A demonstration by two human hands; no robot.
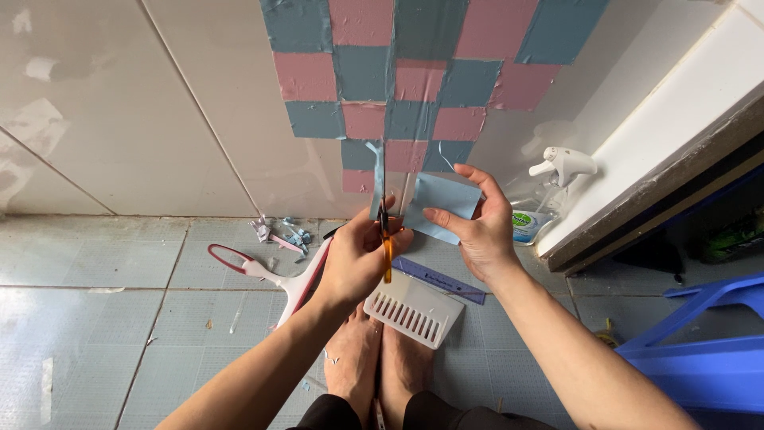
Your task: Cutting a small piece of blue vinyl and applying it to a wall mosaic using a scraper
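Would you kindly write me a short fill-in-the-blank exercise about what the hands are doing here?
1. The right hand holds a sheet coloured light ____.
2. The left hand cuts it with ____-handled scissors.
3. The wall patches are blue and ____.
4. The spray bottle stands to the ____ of both hands.

Missing words: blue; orange; pink; right

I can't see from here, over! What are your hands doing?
Left hand shut on orange-handled scissors, cutting. Right hand pinching blue paper sheet. Thin blue strip sticks up at the blades. Nothing blocking the cut.
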